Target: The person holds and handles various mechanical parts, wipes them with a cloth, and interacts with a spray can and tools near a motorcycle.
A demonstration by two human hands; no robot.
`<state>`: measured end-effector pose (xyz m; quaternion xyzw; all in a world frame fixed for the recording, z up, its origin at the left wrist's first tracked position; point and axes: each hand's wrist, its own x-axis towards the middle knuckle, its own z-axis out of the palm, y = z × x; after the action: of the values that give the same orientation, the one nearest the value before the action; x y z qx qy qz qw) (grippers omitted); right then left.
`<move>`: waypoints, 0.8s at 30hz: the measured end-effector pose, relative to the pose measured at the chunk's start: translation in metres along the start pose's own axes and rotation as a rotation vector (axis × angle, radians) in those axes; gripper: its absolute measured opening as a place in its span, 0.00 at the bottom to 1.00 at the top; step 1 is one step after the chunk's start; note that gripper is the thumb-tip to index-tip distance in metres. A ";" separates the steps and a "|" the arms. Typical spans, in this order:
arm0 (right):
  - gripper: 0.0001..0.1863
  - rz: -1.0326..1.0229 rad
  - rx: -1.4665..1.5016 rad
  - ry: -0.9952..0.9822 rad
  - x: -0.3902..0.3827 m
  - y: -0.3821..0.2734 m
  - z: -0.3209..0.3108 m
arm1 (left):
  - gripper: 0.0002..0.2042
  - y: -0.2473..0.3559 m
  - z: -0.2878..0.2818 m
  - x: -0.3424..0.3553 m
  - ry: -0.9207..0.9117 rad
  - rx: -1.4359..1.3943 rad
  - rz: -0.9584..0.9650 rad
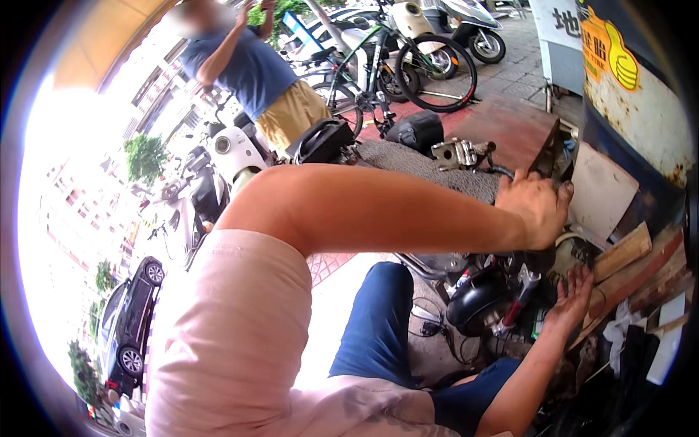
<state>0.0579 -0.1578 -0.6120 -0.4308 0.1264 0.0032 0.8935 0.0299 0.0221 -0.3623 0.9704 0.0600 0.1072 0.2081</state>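
My left hand (535, 207) reaches across at the far right with its fingers bent down. What they press on or grip is hidden. A metal part with a cable (462, 154) lies to its left, on a grey textured mat (429, 171). Below, my right hand (573, 300) has its fingers stretched out and seems to hold nothing. To its left are a rounded black part (477, 302) and a red rod-like part (512, 313) of what looks like a scooter. Whether the right hand touches them I cannot tell.
A wooden block (622, 253) and a pale board (603, 191) lie right of my hands. A rusty painted drum (641, 109) stands at the far right. A person in a blue shirt (247, 69) stands back left. Behind are a bicycle (371, 73) and parked scooters (477, 29).
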 end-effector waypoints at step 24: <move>0.30 0.055 -0.060 -0.012 -0.023 0.007 0.036 | 0.29 -0.004 -0.004 0.003 -0.106 0.076 0.013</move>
<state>0.0432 -0.1229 -0.5904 -0.4539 0.1327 0.0342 0.8805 0.0316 0.0278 -0.3598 0.9822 0.0467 0.0547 0.1734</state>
